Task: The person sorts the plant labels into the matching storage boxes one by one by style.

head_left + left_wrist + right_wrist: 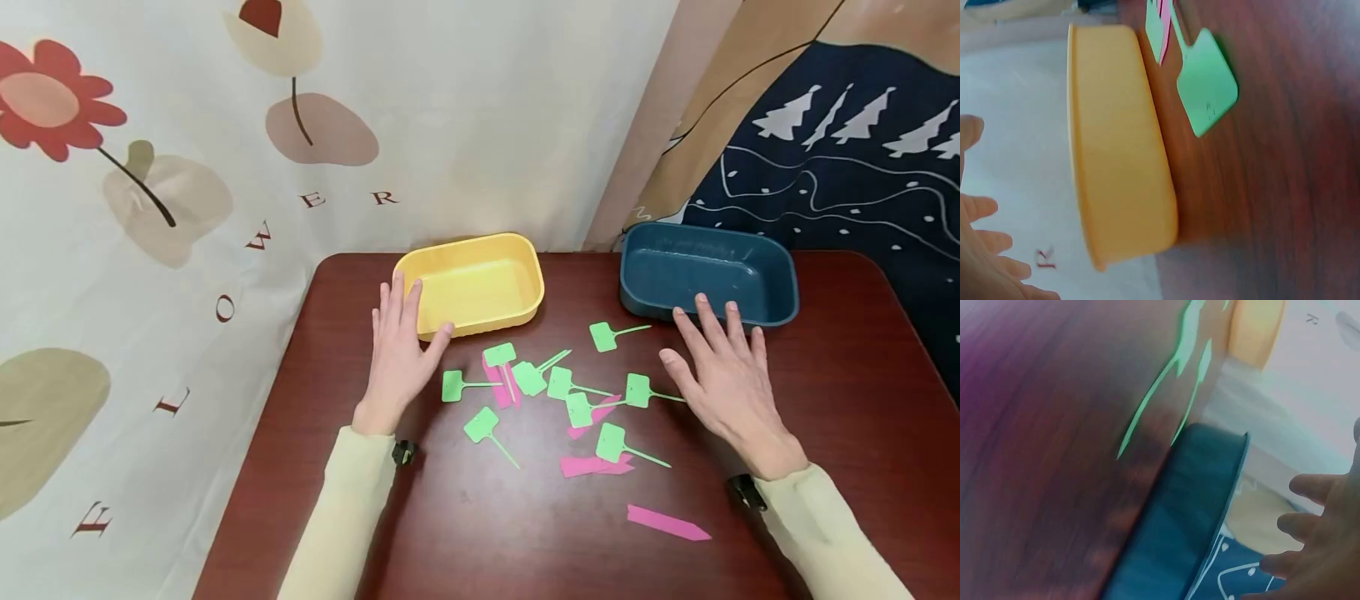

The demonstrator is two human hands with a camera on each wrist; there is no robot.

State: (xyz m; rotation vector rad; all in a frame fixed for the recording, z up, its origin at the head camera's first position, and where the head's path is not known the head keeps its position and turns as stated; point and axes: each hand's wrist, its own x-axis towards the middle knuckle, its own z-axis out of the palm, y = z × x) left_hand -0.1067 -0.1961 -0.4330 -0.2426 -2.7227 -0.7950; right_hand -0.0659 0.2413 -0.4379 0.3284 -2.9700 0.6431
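Both hands are spread flat over a dark red table (862, 375) and hold nothing. My left hand (399, 346) lies beside the near left corner of an empty yellow tray (517, 267), fingertips close to its wall; the tray's side (1119, 156) fills the left wrist view. My right hand (723, 371) sits just before an empty dark blue tray (780, 275), whose wall (1191, 519) shows in the right wrist view. Between the hands lie several green plant tags (611, 442) and a few pink tags (667, 523).
The table stands against a flower-print curtain (150, 208) on the left and back. A dark blue cloth with white trees (847, 150) hangs at the back right. The table's near middle (525, 533) is bare wood.
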